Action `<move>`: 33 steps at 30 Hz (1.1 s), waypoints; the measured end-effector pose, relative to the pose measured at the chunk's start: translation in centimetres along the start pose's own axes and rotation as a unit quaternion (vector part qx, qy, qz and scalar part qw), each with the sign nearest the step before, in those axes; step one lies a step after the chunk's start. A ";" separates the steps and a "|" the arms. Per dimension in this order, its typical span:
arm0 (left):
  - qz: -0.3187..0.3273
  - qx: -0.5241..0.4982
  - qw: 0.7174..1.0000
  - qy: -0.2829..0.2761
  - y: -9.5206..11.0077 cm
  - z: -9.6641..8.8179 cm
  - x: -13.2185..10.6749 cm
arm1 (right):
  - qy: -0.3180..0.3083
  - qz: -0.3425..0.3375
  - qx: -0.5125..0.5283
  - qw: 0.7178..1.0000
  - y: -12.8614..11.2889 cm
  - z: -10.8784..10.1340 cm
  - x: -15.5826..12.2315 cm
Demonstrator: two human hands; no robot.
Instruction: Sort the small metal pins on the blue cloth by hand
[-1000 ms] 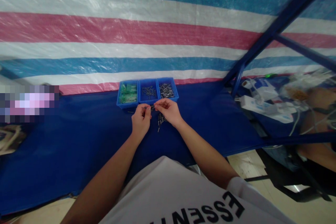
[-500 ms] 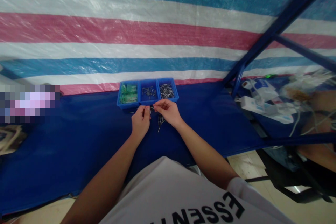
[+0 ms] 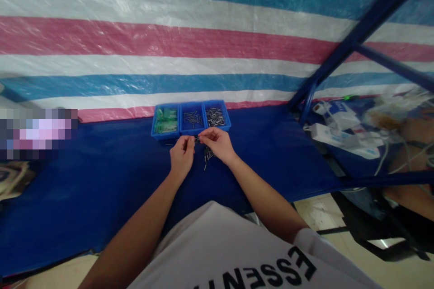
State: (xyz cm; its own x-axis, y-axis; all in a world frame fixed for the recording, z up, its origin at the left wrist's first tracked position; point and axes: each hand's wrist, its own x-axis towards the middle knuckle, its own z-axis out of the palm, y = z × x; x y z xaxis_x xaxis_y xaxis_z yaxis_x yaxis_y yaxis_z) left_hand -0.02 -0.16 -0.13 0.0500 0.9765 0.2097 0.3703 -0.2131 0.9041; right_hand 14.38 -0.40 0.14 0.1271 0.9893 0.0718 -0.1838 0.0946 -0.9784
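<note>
My left hand [image 3: 182, 154] and my right hand [image 3: 219, 144] meet in front of three joined blue bins, fingertips pinched close together. Whatever small part sits between them is too tiny and covered to make out. Beneath my right hand lies a loose pile of thin dark metal pins [image 3: 208, 153] on the blue table. Green packets fill the left bin [image 3: 165, 134]. A few slim metal pins [image 3: 192, 118] lie in the middle bin, and the right bin holds a dense heap of short metal pieces [image 3: 216, 117].
A striped plastic sheet [image 3: 169, 40] hangs behind the blue table [image 3: 111, 167]. On the right, a blue metal frame post [image 3: 339, 58] slants upward. Beyond it lie a white power strip [image 3: 344, 141], cables and plastic bags. Part of another person shows at the right edge.
Almost nothing differs. My hands keep the same pinched pose over the same spot, with only a very slight shift of the fingertips.
</note>
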 end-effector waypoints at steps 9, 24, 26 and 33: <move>0.001 -0.026 1.000 -0.004 -0.4 0.2 0.1 | 0.001 -0.010 -0.015 1.000 0.0 -0.1 0.0; 0.001 -0.015 1.000 -0.007 -0.4 0.2 0.0 | 0.000 -0.008 -0.010 1.000 0.2 -0.1 0.1; 0.000 -0.012 1.000 -0.007 -0.4 0.2 0.0 | -0.001 -0.010 -0.007 1.000 0.1 -0.1 0.0; 0.004 -0.014 1.000 -0.002 -0.6 0.3 0.1 | -0.002 -0.013 -0.011 1.000 0.2 -0.1 0.1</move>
State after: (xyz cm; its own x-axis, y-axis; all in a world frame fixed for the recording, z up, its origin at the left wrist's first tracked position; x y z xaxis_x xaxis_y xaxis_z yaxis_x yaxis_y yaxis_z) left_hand 0.06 0.05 -0.75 0.0556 0.9750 0.2151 0.3444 -0.2209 0.9125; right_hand 14.46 -0.35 -0.05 0.1276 0.9869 0.0987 -0.1594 0.1186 -0.9801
